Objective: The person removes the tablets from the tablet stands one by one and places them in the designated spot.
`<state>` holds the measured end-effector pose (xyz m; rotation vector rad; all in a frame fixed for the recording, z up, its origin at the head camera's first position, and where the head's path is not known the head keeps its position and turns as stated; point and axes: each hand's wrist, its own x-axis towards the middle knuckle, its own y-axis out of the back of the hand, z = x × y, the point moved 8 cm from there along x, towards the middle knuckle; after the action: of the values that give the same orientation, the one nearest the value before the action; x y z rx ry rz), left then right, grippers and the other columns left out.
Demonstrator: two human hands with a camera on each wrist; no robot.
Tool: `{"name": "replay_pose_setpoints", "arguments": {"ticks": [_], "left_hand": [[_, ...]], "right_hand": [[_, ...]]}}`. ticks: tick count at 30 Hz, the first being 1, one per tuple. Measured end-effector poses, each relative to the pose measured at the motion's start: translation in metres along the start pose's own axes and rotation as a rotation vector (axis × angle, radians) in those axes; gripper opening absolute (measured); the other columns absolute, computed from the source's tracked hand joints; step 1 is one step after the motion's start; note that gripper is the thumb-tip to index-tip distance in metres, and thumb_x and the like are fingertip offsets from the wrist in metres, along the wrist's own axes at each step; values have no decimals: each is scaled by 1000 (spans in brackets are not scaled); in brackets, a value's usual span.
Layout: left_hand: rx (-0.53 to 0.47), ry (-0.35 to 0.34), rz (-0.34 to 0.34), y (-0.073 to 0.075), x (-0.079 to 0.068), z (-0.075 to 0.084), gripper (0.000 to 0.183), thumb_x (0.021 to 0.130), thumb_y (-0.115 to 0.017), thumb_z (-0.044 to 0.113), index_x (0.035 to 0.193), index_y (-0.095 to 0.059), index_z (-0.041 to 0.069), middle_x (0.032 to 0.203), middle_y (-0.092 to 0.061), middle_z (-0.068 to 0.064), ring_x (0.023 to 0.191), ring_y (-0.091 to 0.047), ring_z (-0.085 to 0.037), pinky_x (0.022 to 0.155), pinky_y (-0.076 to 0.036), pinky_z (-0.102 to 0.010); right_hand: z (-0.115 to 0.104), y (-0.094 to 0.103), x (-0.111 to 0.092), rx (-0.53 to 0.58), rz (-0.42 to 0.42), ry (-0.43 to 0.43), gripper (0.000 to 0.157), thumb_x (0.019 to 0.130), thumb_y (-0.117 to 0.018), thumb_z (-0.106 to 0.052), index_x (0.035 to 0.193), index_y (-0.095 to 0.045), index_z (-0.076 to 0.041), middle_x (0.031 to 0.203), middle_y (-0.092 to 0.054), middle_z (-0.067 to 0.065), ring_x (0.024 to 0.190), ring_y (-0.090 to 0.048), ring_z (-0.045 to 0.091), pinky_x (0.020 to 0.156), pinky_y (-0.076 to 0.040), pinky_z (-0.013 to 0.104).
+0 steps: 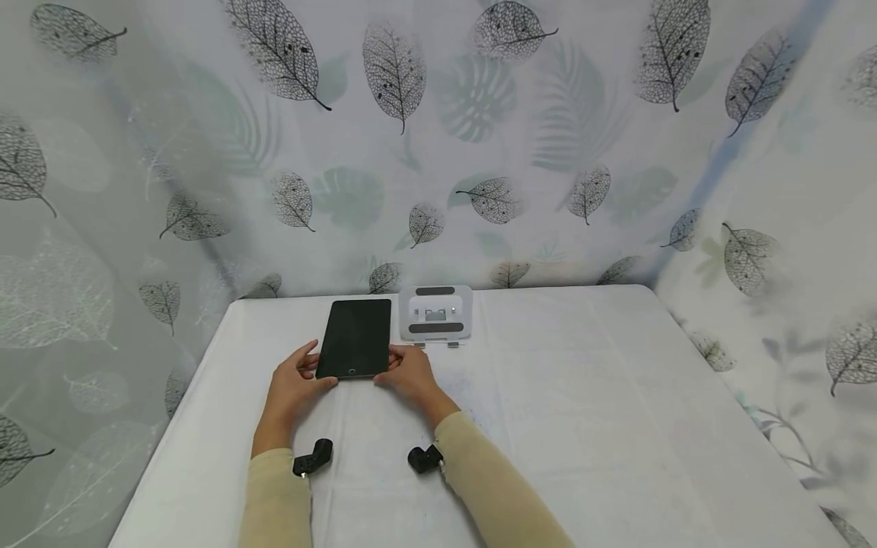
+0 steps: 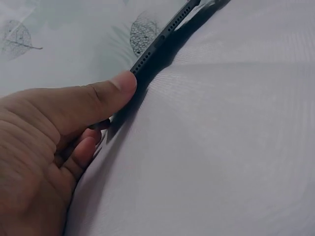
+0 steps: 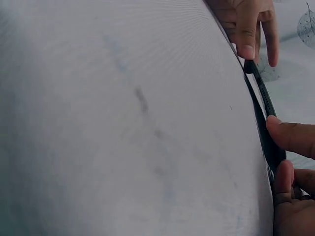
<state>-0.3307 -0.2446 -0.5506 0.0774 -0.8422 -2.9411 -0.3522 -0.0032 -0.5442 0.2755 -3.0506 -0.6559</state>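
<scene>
A black tablet [image 1: 355, 335] with a dark screen and a round home button at its near edge lies between my two hands. My left hand [image 1: 291, 390] grips its near left corner, thumb along the near edge. At the near right corner, my right hand [image 1: 412, 375] holds it with the thumb in front and fingers at the side. In the left wrist view, speaker holes line the edge of the tablet [image 2: 160, 43]. A dark shadow shows beneath that edge; the right wrist view shows a slim gap between the tablet [image 3: 266, 96] and the cloth.
A white stand-like device [image 1: 436, 312] with two dark grey pads lies just right of the tablet near the table's back edge. White cloth covers the table [image 1: 582, 396]. Leaf-printed curtains [image 1: 438, 152] surround the back and sides.
</scene>
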Motion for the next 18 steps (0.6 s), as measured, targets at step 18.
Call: {"name": "replay_pose_setpoints", "arguments": {"ticks": [18], "left_hand": [[90,-19,59,-1,-5,2,82,79,-88,18,151,-50,9,140,-63,-18,106,-56,-28,95,-48,-42]], "right_hand": [[-7,-3,3,-277,-17,13,66,74,-91,-14,133,-66,0,81,-58,-5,71,-48,5,70,-44,21]]}}
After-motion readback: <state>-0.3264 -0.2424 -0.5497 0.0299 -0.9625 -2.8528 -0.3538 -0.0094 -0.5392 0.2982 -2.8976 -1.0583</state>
